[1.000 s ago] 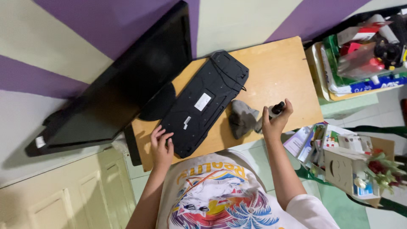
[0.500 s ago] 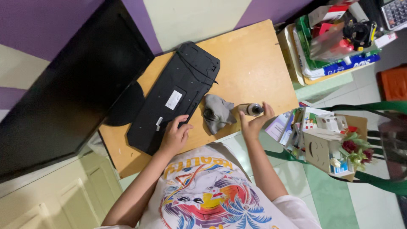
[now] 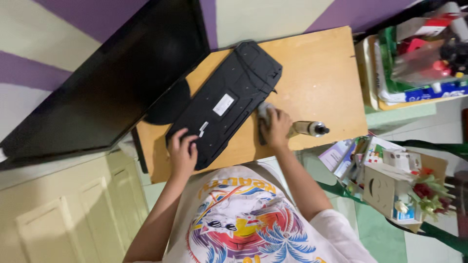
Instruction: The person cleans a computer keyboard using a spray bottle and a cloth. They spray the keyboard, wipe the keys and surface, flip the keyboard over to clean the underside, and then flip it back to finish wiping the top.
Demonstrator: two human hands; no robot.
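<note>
Monitor (image 3: pixel 112 83) is standing at the far left of the table (image 3: pixel 317 63). Keyboard (image 3: pixel 226 102) is lying face-down and diagonal beside it, underside up, so flipping looks done; wiping looks barely started, judging by the cloth sitting off the board. Left hand (image 3: pixel 183 153) is resting on the keyboard's near corner, fingers spread flat, pinning it. Right hand (image 3: pixel 276 127) is pressing down on the grey cloth (image 3: pixel 263 109), fingers curled over it, just beside the keyboard's right edge. Spray bottle (image 3: pixel 309 128) is lying on the table right of that hand, untouched.
</note>
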